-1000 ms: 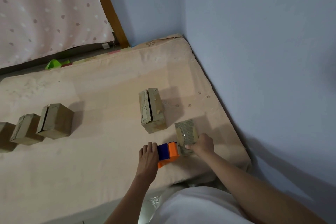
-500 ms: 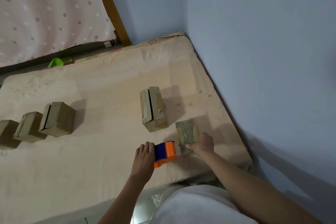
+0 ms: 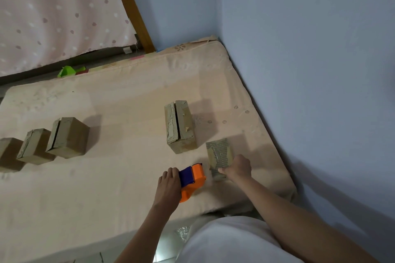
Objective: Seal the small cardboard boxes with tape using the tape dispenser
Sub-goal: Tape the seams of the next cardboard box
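A person's left hand (image 3: 168,188) grips the orange and blue tape dispenser (image 3: 192,179) on a mattress (image 3: 119,96), while the right hand (image 3: 237,167) holds a small cardboard box (image 3: 219,158) just beside it, thumb pressed to its top. A taller box (image 3: 180,128) stands nearby; three more boxes (image 3: 66,137) line the left side

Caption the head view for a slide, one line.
Left hand grips orange tape dispenser beside small box held by right hand on mattress.
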Motion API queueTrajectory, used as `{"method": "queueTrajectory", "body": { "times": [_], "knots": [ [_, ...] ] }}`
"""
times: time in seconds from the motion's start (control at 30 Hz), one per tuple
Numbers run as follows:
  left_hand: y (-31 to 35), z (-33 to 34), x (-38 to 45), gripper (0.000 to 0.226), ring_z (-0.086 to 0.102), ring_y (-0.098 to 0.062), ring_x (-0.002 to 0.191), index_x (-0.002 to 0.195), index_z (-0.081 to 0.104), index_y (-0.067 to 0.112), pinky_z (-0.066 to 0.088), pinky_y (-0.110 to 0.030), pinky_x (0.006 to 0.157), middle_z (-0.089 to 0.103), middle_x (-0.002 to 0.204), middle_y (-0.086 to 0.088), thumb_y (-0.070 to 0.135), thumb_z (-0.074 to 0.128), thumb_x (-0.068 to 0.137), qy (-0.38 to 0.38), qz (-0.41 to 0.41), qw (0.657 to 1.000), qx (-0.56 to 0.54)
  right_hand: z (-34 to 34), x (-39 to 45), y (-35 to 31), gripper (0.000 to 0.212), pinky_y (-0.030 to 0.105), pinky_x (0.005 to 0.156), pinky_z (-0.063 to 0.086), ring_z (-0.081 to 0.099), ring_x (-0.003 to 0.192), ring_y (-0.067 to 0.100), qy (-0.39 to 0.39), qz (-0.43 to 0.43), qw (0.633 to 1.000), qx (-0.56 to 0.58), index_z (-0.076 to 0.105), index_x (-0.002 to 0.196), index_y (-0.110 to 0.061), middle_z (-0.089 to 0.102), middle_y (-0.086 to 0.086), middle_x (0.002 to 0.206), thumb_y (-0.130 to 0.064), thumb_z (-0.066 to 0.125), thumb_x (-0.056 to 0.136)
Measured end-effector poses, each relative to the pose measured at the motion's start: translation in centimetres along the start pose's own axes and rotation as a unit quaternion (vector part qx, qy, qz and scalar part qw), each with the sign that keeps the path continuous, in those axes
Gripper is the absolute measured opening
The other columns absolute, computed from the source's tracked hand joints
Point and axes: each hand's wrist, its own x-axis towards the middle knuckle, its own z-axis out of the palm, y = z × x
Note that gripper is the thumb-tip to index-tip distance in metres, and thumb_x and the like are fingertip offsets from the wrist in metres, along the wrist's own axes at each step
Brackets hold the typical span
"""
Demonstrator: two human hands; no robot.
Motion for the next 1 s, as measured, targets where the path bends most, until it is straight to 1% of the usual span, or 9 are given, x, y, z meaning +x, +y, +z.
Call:
{"method": "queueTrajectory", "body": {
  "times": [0.1,0.23,0.3,0.43,0.53,0.63,0.8,0.93,1.0],
  "knots": [
    [0.3,-0.4,0.0,0.059,0.055,-0.022,0.094,0.116,0.048,0.01,0.048,-0.031,0.081,0.054,0.106,-0.005,0.055,0.069,0.083,-0.009,-0.009,1.0,-0.008,0.0,0.1,0.1,0.041,0.027,0.076,0.053,0.068,0.1,0.024,0.001,-0.001,1.0,0.0,0.064,0.103,-0.008,0.07,0.008,0.109,-0.026,0.088,0.075],
    [-0.1,-1.7,0.1,0.049,0.053,-0.017,0.091,0.114,0.048,0.017,0.045,-0.027,0.079,0.051,0.102,0.001,0.034,0.078,0.079,-0.017,0.015,0.997,0.073,-0.1,0.2,0.0,0.045,0.027,0.077,0.051,0.067,0.103,0.026,0.005,0.005,1.0,-0.008,0.064,0.106,-0.006,0.07,0.01,0.112,-0.027,0.088,0.075],
    [-0.8,-2.2,0.3,0.045,0.051,-0.018,0.096,0.116,0.046,0.017,0.043,-0.028,0.083,0.051,0.107,0.001,0.029,0.073,0.082,-0.023,0.027,0.995,0.098,-0.2,0.1,0.0,0.046,0.025,0.074,0.047,0.067,0.105,0.026,0.004,0.008,1.0,-0.01,0.064,0.107,-0.005,0.069,0.011,0.113,-0.028,0.088,0.075],
    [-0.8,-2.8,0.2,0.059,0.054,-0.021,0.101,0.127,0.049,0.015,0.045,-0.032,0.089,0.055,0.116,-0.004,0.02,0.079,0.075,-0.046,0.049,0.987,0.148,-0.2,0.1,0.0,0.048,0.025,0.074,0.046,0.066,0.106,0.026,0.006,0.005,1.0,-0.02,0.064,0.109,-0.006,0.069,0.01,0.114,-0.031,0.087,0.075],
    [0.3,-3.4,0.6,0.059,0.049,-0.025,0.111,0.133,0.042,0.014,0.04,-0.034,0.096,0.051,0.125,-0.008,0.019,0.072,0.082,-0.061,0.056,0.98,0.181,-0.1,0.1,0.0,0.048,0.027,0.074,0.047,0.066,0.106,0.027,0.008,0.002,1.0,-0.025,0.063,0.109,-0.005,0.069,0.011,0.114,-0.03,0.087,0.075],
    [1.7,-4.2,1.7,0.062,0.045,-0.026,0.116,0.132,0.037,0.014,0.036,-0.035,0.098,0.046,0.127,-0.01,0.021,0.072,0.081,-0.08,0.056,0.968,0.233,0.1,0.1,0.0,0.044,0.028,0.076,0.051,0.067,0.103,0.025,0.005,-0.006,1.0,-0.026,0.064,0.106,-0.007,0.07,0.01,0.112,-0.029,0.087,0.076],
    [3.6,-4.7,2.3,0.063,0.043,-0.028,0.12,0.133,0.036,0.011,0.035,-0.038,0.102,0.045,0.131,-0.012,0.021,0.071,0.083,-0.103,0.039,0.958,0.265,0.3,0.2,0.2,0.038,0.027,0.074,0.053,0.068,0.097,0.021,0.007,-0.022,0.999,-0.022,0.064,0.101,-0.01,0.071,0.007,0.107,-0.029,0.086,0.077],
    [4.7,-4.5,2.9,0.062,0.043,-0.031,0.123,0.135,0.036,0.008,0.035,-0.04,0.103,0.045,0.133,-0.015,0.02,0.07,0.084,-0.117,0.038,0.951,0.283,0.4,0.3,0.3,0.037,0.023,0.068,0.047,0.067,0.095,0.019,0.004,-0.025,0.999,-0.021,0.064,0.1,-0.012,0.072,0.005,0.107,-0.03,0.086,0.077],
    [4.2,-4.5,3.1,0.058,0.042,-0.032,0.123,0.135,0.038,0.006,0.034,-0.039,0.104,0.045,0.133,-0.016,0.018,0.067,0.086,-0.133,0.023,0.944,0.302,0.4,0.4,0.4,0.041,0.025,0.07,0.047,0.067,0.098,0.021,0.007,-0.019,1.0,-0.024,0.064,0.103,-0.01,0.071,0.007,0.108,-0.031,0.087,0.076]
  ]
}}
